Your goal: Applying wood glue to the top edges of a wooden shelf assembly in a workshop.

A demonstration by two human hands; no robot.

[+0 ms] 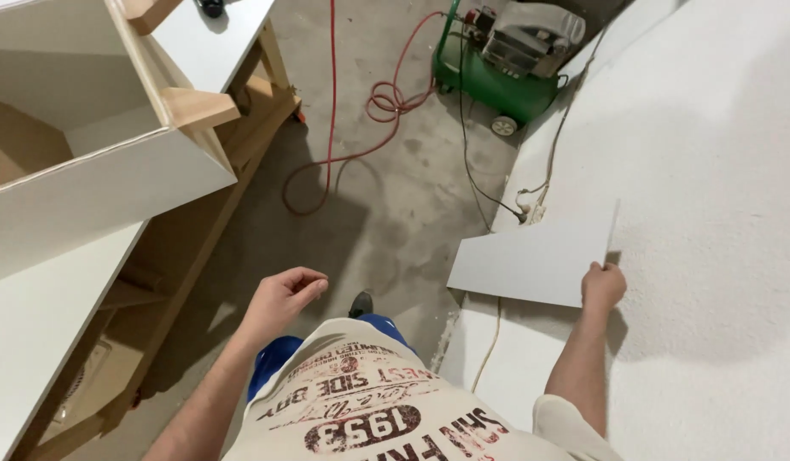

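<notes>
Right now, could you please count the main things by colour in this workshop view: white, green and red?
White: 3, the panel gripped by the right hand, the cabinet box, the worktop board
Green: 1, the air compressor
Red: 1, the hose on the floor
Total: 5
The left hand holds nothing.

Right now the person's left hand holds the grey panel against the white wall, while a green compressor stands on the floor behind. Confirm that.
Not quite: the head view shows the right hand gripping the grey panel against the white wall. The left hand hangs empty, its fingers loosely curled. The green compressor does stand on the floor behind.
</notes>
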